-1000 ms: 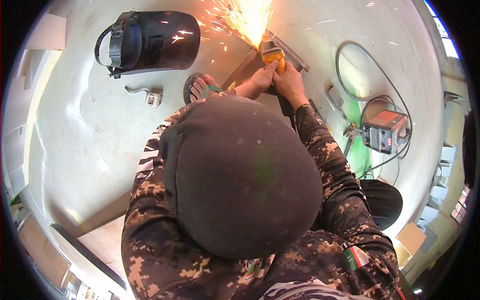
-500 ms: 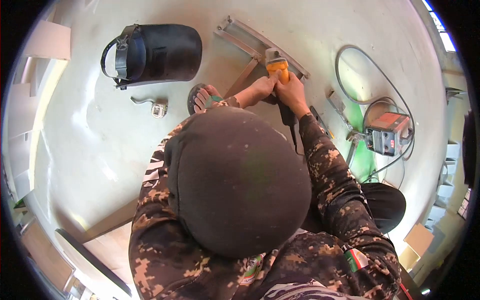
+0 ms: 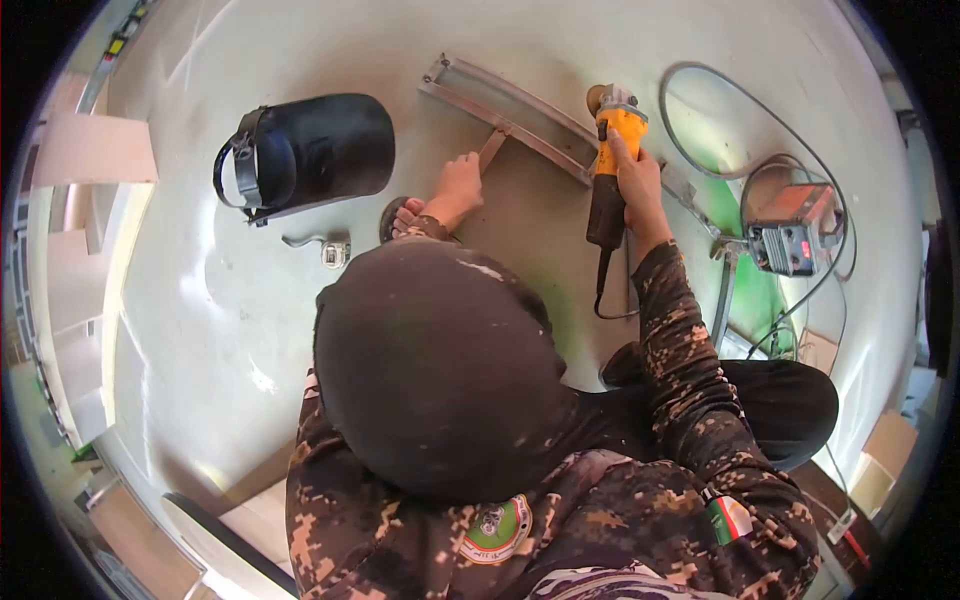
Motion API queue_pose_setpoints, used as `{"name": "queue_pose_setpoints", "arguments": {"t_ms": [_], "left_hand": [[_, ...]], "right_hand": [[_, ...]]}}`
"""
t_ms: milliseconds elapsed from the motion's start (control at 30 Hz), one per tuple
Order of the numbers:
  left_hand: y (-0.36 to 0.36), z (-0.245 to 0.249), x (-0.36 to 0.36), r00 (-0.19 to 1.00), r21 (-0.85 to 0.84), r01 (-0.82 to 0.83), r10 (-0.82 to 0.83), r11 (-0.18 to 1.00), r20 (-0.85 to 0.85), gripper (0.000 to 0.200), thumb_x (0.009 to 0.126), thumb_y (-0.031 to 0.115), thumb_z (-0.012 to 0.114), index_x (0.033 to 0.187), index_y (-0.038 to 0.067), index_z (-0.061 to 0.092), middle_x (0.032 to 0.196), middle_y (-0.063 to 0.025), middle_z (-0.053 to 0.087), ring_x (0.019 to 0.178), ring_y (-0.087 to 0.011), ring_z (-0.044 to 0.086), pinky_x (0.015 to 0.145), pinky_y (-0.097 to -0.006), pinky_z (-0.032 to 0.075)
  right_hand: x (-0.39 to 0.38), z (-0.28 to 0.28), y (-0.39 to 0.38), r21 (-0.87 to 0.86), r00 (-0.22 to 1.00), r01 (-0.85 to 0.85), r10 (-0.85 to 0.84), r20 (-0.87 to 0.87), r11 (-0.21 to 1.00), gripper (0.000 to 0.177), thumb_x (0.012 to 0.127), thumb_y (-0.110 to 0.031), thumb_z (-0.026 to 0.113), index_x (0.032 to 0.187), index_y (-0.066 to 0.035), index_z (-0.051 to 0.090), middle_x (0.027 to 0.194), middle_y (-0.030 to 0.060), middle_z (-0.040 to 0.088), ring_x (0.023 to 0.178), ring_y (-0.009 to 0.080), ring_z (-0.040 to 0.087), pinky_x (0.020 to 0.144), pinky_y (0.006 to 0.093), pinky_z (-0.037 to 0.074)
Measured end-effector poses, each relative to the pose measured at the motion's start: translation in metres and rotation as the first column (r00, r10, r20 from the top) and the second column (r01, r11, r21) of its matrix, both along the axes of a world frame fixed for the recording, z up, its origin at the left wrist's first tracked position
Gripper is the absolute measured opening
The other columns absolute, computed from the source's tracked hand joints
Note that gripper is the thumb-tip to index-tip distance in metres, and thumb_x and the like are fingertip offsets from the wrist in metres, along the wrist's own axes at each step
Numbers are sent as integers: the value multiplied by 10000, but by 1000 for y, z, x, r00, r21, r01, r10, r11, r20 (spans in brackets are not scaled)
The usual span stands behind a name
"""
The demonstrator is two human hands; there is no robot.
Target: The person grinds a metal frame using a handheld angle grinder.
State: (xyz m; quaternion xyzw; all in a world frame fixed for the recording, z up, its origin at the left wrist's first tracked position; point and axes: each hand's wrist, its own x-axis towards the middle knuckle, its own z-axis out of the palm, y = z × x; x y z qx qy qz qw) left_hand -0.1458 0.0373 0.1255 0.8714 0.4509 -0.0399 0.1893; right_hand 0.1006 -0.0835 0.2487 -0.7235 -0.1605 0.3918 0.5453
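Head view: bare concrete floor (image 3: 220,330) lies open at left around one dark welding mask (image 3: 320,150). The left hand (image 3: 460,185) reaches forward, fingers extended onto the cross-strut of one metal frame (image 3: 520,105). The right hand (image 3: 632,180) wraps around one yellow angle grinder (image 3: 618,125), whose disc end is just beside the frame's rail. One welding machine (image 3: 795,235) crowds the right edge.
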Motion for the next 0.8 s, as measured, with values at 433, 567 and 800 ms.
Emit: {"name": "queue_pose_setpoints", "arguments": {"t_ms": [433, 567, 800], "left_hand": [[-21, 21, 2, 948, 16, 318, -318, 948, 11, 448, 718, 54, 738, 1134, 112, 583, 1107, -93, 617, 1055, -337, 613, 865, -449, 539], [-21, 22, -11, 920, -65, 378, -382, 924, -85, 372, 721, 68, 727, 1074, 115, 620, 1069, -119, 640, 1018, -354, 637, 846, -466, 542], [-3, 116, -18, 848, -231, 504, -527, 832, -49, 547, 785, 237, 793, 1253, 30, 600, 1207, -178, 649, 1041, -326, 663, 890, -417, 542]], "right_hand": [[62, 18, -32, 44, 998, 45, -43, -41, 998, 504, 881, -411, 753, 1089, 24, 604, 848, 65, 634, 611, 160, 636, 531, 292, 529], [72, -1, -49, 57, 999, -34, 32, 24, 998, 464, 851, -316, 794, 1123, 1, 592, 870, 55, 631, 649, 164, 650, 553, 296, 554], [63, -36, -52, -34, 962, -172, 175, 210, 985, 482, 749, -218, 816, 1124, 24, 635, 970, 75, 695, 825, 165, 667, 752, 313, 539]]}}
